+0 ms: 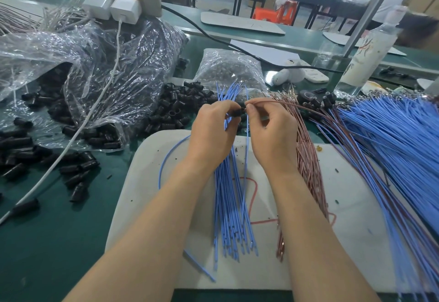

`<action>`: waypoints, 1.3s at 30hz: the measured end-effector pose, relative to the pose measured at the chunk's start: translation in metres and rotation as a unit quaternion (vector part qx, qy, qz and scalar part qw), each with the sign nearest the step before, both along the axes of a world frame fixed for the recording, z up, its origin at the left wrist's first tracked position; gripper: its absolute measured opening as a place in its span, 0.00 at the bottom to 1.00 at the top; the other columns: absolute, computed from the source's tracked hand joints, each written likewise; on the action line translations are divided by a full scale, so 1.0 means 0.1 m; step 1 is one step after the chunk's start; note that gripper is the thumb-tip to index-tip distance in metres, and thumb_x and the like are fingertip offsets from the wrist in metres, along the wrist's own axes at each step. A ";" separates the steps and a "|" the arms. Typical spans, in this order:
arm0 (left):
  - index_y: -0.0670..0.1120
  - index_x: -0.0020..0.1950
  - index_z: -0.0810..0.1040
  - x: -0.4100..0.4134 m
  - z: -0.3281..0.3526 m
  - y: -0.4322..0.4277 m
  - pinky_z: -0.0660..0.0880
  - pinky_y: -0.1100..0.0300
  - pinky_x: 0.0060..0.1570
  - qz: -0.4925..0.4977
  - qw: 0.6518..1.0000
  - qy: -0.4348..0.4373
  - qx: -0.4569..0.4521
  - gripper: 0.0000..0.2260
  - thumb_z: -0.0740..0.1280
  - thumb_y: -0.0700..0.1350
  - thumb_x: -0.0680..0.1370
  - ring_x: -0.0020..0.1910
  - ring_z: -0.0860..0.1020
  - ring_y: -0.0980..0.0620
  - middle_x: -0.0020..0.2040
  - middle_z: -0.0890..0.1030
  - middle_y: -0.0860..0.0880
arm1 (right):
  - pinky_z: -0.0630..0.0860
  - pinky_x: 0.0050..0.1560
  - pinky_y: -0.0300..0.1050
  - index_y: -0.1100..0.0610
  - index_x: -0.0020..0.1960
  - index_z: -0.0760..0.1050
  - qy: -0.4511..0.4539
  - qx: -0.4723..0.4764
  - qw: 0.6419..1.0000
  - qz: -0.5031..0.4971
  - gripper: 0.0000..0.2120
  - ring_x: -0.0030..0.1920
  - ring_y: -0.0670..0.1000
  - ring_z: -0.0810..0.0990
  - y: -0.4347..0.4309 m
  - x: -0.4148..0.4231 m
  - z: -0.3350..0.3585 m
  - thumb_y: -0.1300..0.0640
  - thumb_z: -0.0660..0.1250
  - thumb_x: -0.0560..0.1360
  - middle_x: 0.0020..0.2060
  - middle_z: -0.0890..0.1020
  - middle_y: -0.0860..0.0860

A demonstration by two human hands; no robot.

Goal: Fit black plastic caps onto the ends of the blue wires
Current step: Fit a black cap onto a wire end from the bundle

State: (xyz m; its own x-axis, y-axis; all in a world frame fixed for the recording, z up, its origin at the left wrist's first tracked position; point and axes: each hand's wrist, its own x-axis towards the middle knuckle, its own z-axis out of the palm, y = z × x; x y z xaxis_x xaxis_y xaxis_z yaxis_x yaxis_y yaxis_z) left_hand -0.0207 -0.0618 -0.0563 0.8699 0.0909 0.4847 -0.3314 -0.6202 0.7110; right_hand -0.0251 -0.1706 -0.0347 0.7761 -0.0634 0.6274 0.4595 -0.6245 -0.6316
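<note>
My left hand (211, 133) grips a bundle of blue wires (231, 211) and pinches a black plastic cap (238, 111) at its fingertips. My right hand (270, 133) pinches the end of a brown wire (285, 105) right against that cap. The bundle's upper ends fan out above my hands and its lower ends lie on the white mat (147, 183). Loose black caps (180, 109) are heaped just left of my hands. A big sheaf of blue wires (392, 140) lies at the right.
A clear plastic bag of black caps (90, 69) sprawls at the left, a smaller bag (228, 66) sits behind my hands. Brown wires (308, 166) lie under my right wrist. A white cable (71, 140) crosses the green table; a bottle (365, 57) stands back right.
</note>
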 end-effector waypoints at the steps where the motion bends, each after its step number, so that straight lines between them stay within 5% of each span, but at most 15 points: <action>1: 0.45 0.56 0.80 0.00 -0.01 0.00 0.64 0.68 0.48 0.004 1.000 -0.004 0.010 0.09 0.66 0.39 0.77 0.50 0.72 0.53 0.51 0.82 0.51 | 0.74 0.49 0.33 0.62 0.49 0.81 0.015 0.004 1.000 0.000 0.07 0.44 0.48 0.79 -0.01 0.01 0.00 0.62 0.66 0.77 0.43 0.82 0.51; 3: 0.45 0.56 0.80 0.00 -0.01 0.00 0.63 0.68 0.47 0.006 1.000 -0.008 0.025 0.09 0.66 0.39 0.77 0.50 0.70 0.54 0.51 0.82 0.51 | 0.70 0.46 0.25 0.60 0.49 0.81 0.053 0.022 0.998 -0.001 0.07 0.41 0.42 0.77 -0.04 0.04 -0.02 0.60 0.66 0.77 0.40 0.80 0.46; 7: 0.47 0.56 0.80 -0.01 0.01 -0.01 0.69 0.57 0.54 0.008 1.000 0.001 0.029 0.09 0.66 0.41 0.77 0.52 0.74 0.49 0.51 0.82 0.51 | 0.72 0.43 0.28 0.55 0.48 0.81 0.086 0.082 0.993 0.010 0.05 0.38 0.35 0.77 -0.08 0.07 -0.03 0.58 0.66 0.77 0.36 0.79 0.38; 12: 0.47 0.56 0.79 -0.03 0.03 -0.01 0.69 0.49 0.56 0.017 0.999 0.011 0.031 0.08 0.66 0.42 0.77 0.53 0.74 0.47 0.50 0.82 0.51 | 0.75 0.46 0.34 0.56 0.47 0.82 0.090 0.068 0.994 -0.009 0.06 0.39 0.40 0.79 -0.07 0.09 -0.06 0.56 0.66 0.77 0.36 0.80 0.42; 15: 0.47 0.54 0.79 -0.03 0.03 0.00 0.69 0.49 0.56 0.016 0.999 0.006 0.032 0.08 0.66 0.41 0.77 0.53 0.73 0.47 0.50 0.81 0.51 | 0.76 0.49 0.40 0.59 0.48 0.82 0.093 0.063 0.994 -0.015 0.08 0.42 0.46 0.80 -0.07 0.09 -0.07 0.55 0.66 0.77 0.39 0.82 0.47; 19: 0.46 0.54 0.79 -0.02 0.02 0.00 0.70 0.52 0.55 0.010 0.999 0.003 0.034 0.07 0.66 0.41 0.77 0.52 0.73 0.48 0.50 0.81 0.51 | 0.70 0.41 0.25 0.58 0.45 0.82 0.095 0.059 0.993 -0.031 0.09 0.37 0.39 0.77 -0.07 0.11 -0.09 0.53 0.68 0.76 0.35 0.80 0.45; 31: 0.45 0.53 0.79 -0.03 0.01 -0.01 0.70 0.59 0.51 -0.002 0.999 -0.005 0.033 0.06 0.66 0.40 0.77 0.50 0.74 0.49 0.48 0.80 0.50 | 0.69 0.37 0.27 0.55 0.38 0.77 0.097 0.108 0.989 -0.023 0.08 0.32 0.36 0.75 -0.07 0.07 -0.09 0.54 0.70 0.75 0.30 0.77 0.41; 39: 0.45 0.52 0.78 -0.02 0.01 -0.01 0.70 0.61 0.51 -0.010 1.000 0.013 0.009 0.06 0.67 0.40 0.76 0.49 0.75 0.50 0.48 0.80 0.51 | 0.78 0.47 0.45 0.60 0.45 0.82 0.114 0.145 0.983 0.009 0.07 0.39 0.47 0.80 -0.03 0.09 -0.08 0.57 0.67 0.77 0.35 0.81 0.47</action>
State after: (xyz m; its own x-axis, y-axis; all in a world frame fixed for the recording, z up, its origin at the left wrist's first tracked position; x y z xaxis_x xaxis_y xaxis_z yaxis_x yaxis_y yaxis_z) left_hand -0.0222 -0.0627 -0.0556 0.8839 0.0644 0.4632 -0.3259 -0.6255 0.7088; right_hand -0.0164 -0.1735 -0.0427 0.8968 -0.1993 0.3950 0.2952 -0.3955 -0.8697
